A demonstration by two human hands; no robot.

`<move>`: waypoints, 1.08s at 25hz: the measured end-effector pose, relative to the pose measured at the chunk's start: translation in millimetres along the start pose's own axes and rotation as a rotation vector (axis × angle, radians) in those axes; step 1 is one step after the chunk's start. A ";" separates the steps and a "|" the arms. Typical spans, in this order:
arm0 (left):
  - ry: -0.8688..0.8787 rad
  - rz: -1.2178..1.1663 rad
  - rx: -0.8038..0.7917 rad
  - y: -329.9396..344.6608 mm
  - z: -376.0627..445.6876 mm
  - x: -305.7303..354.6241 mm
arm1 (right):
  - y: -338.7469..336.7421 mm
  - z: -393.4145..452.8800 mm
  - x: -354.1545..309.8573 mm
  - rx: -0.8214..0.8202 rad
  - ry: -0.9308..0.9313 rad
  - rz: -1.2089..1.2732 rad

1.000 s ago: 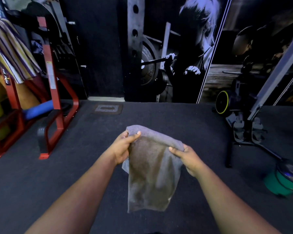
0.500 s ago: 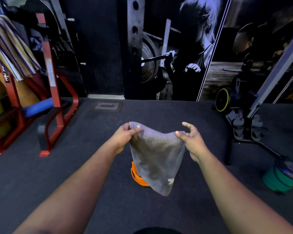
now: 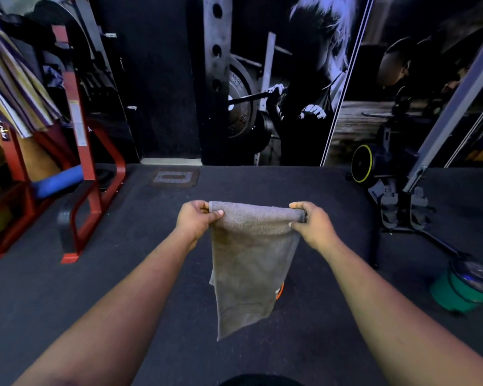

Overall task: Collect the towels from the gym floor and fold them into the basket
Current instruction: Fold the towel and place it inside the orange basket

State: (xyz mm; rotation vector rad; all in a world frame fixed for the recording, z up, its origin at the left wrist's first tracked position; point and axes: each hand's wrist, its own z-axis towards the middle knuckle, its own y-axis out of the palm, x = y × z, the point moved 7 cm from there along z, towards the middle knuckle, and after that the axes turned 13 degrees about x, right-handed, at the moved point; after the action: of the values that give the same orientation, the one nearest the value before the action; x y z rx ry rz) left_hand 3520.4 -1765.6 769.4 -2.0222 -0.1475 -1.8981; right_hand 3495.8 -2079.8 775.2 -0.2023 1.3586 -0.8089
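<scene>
Towel position: the grey towel is hanging in mid-air in front of the person, above the dark gym floor, its top edge being held level and its lower end trailing toward the person

Left hand: the left hand is pinching the left top corner, thumb lying over the front of the cloth and fingers curling behind

Right hand: the right hand is gripping the right top corner, fingers curling round the rolled edge

Long axis: the towel's length is running downward from the grips; the stretched top edge is running left to right between the two hands

Nearer hand: both hands are sitting level and at like reach; neither is plainly nearer the hanging end

Basket: an orange object, judged to be the basket, is showing only as a sliver behind the towel's right lower edge, so it is lying below and beyond the hanging cloth

Step in hand: judged to be squaring the towel ahead of a fold

Risk: the bottom corners are hanging uneven, so a fold may be coming out skewed
</scene>
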 end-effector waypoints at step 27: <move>-0.012 -0.542 -0.093 16.8 -16.9 58.4 | 27.8 -49.1 20.6 -0.117 0.277 0.638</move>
State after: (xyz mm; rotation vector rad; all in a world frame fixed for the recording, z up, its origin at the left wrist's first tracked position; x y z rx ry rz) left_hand 3515.1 -1796.7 824.1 -2.2143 -0.6829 -2.2346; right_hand 3461.6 -2056.9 731.4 0.2567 1.6063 -0.2243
